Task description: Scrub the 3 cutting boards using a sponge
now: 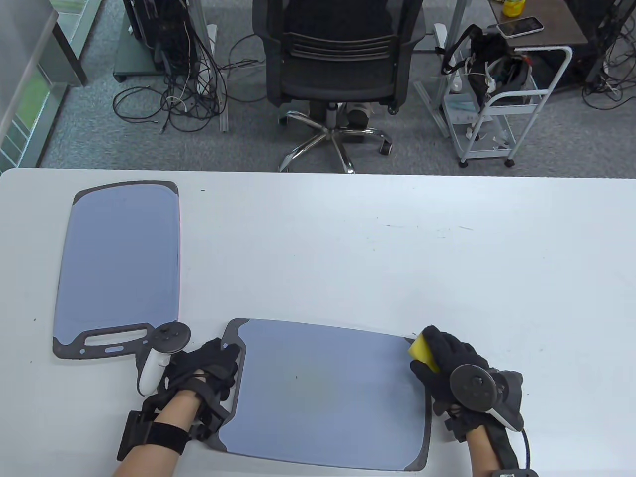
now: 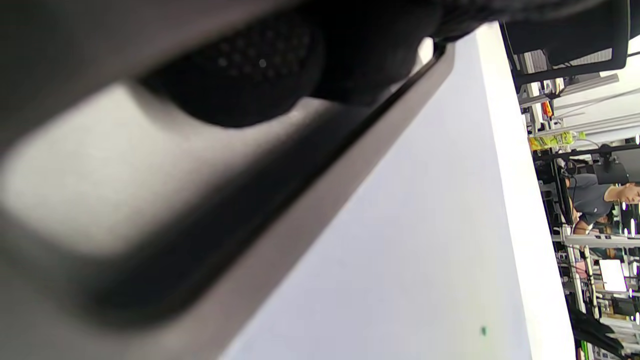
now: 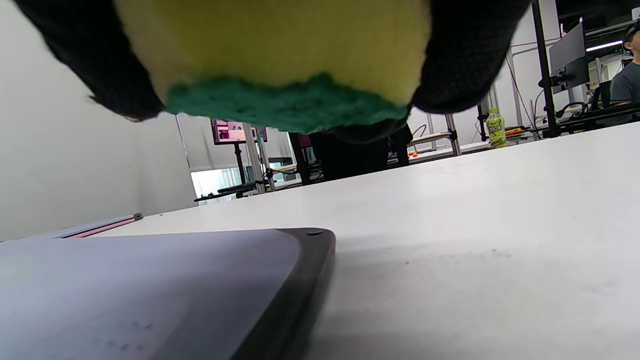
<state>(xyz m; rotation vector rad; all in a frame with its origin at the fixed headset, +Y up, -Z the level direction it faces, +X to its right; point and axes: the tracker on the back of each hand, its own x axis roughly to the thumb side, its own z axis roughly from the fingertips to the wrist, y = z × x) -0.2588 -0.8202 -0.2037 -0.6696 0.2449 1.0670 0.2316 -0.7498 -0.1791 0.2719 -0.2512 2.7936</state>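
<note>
Two grey-blue cutting boards with dark rims lie on the white table. One board lies at the left, handle toward me. The near board lies at the front edge. My left hand grips that board's handle end; in the left wrist view a fingertip sits in the handle slot. My right hand holds a yellow sponge at the board's far right corner. In the right wrist view the sponge hangs green side down, just above the board.
Beyond the table's far edge stand a black office chair, a white cart and floor cables. The left board's edge shows far off in the right wrist view.
</note>
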